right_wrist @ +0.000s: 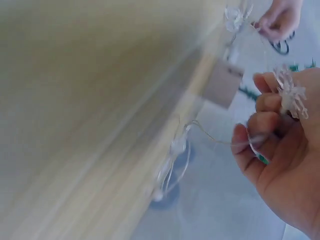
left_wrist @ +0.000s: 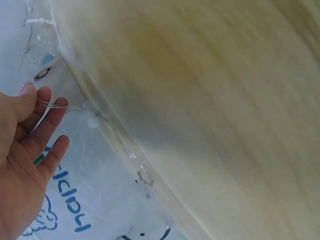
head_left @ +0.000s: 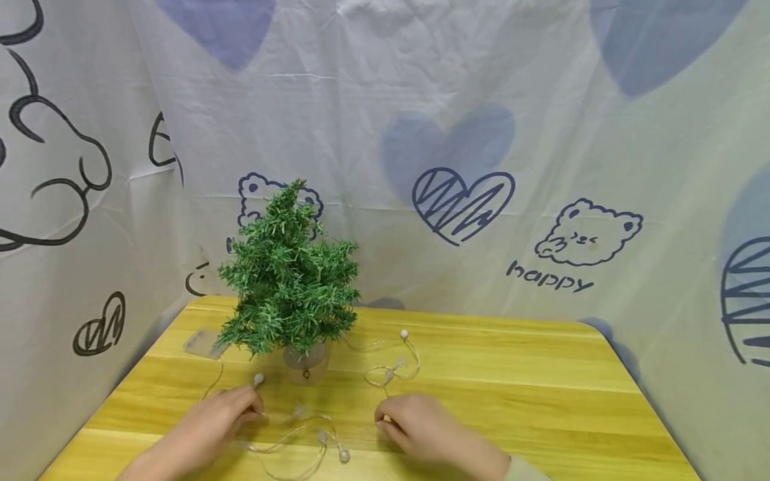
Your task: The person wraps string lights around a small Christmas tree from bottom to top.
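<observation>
A thin wire light string with white balls [head_left: 344, 455] and clear ornaments lies loosely across the table. My left hand [head_left: 219, 421] pinches the wire [left_wrist: 65, 106] between thumb and fingers, left of the tree's base, with a white ball [head_left: 259, 379] beside the fingers. My right hand [head_left: 421, 427], low over the table on the right, holds another stretch of the string in curled fingers. In the right wrist view a clear snowflake-like ornament [right_wrist: 292, 95] sits at that hand's fingers. A small green artificial tree [head_left: 289, 280] stands upright behind both hands on a pale base [head_left: 307, 364].
A flat clear box [head_left: 203, 343] with a wire running from it lies left of the tree. Looped string with a white ball [head_left: 404, 333] lies right of the base. Printed cloth [head_left: 373, 80] hangs behind and beside the yellow wooden table [head_left: 511, 374].
</observation>
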Motion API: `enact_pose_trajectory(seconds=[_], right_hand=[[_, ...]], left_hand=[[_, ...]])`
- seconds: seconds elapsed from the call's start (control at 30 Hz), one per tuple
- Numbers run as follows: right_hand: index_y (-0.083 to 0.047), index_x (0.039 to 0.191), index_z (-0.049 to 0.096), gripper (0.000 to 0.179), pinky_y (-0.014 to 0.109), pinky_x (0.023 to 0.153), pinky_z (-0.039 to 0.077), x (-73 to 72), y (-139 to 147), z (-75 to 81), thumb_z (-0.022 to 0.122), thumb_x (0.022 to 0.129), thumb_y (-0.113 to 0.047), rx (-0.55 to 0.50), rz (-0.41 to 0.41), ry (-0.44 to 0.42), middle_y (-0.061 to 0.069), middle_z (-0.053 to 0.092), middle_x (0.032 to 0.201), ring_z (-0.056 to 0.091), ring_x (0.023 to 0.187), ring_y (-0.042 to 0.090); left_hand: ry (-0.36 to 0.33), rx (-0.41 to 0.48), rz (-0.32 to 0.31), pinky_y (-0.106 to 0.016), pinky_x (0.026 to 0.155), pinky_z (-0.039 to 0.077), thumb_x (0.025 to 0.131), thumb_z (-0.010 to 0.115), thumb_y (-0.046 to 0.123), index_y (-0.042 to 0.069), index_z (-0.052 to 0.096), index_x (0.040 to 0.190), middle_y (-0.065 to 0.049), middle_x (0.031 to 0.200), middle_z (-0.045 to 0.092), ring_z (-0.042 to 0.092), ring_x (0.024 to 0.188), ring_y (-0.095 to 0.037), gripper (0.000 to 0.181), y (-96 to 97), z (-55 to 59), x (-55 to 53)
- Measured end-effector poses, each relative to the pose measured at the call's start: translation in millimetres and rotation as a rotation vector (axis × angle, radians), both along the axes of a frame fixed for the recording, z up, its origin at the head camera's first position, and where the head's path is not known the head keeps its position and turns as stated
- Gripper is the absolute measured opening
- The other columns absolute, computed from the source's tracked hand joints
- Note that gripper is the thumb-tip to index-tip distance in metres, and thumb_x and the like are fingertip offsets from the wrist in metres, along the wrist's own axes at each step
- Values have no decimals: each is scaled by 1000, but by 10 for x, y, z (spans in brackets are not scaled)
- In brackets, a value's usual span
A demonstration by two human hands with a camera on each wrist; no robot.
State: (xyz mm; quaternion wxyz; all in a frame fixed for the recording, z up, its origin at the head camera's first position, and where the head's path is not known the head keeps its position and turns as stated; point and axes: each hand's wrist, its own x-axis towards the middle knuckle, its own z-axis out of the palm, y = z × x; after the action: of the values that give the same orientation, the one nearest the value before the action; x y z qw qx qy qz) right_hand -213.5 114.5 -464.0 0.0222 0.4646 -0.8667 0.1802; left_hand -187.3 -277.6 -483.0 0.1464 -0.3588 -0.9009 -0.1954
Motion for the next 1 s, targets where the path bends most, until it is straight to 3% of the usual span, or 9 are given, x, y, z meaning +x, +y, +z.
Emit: enact_pose_trajectory(seconds=[0.13,0.3,0.43,0.53,0.73,1.0], right_hand=[[-10,104,73,12,13,59,47,-65,179,51,62,106,-17,-60,-93,-44,-6,72,87,53,66,-7],[-8,99,74,7,16,52,43,-159,459,49,70,101,-13,-97,-202,53,-5,70,81,48,60,-5],[-11,95,75,3,23,58,49,-224,655,16,76,96,-14,-23,-307,120,-7,67,82,54,65,0],[-12,98,76,6,35,69,57,-235,710,-15,78,95,-17,70,-332,157,-5,68,90,64,77,9],[-13,115,75,21,48,88,59,-140,479,-30,75,98,-26,76,-246,162,2,69,116,68,106,22],[-18,119,74,22,34,93,56,34,-16,-85,71,101,-30,81,9,122,-6,67,115,64,107,10]], left_hand=[[27,49,46,-27,65,54,90,76,1,23,63,100,20,90,62,55,76,5,28,2,67,33],[69,39,97,-27,66,53,89,78,2,23,64,101,19,92,61,51,78,8,28,-5,118,67],[110,14,131,-30,70,55,87,80,5,23,67,100,20,95,61,56,83,6,27,0,136,92],[114,6,131,-30,71,56,87,81,6,23,67,99,19,94,61,57,83,5,26,8,139,103],[108,0,122,-29,70,55,87,82,7,24,67,98,20,94,60,56,83,5,25,25,132,115],[116,6,108,-30,71,56,87,81,7,24,68,97,20,95,61,58,84,4,24,58,139,118]])
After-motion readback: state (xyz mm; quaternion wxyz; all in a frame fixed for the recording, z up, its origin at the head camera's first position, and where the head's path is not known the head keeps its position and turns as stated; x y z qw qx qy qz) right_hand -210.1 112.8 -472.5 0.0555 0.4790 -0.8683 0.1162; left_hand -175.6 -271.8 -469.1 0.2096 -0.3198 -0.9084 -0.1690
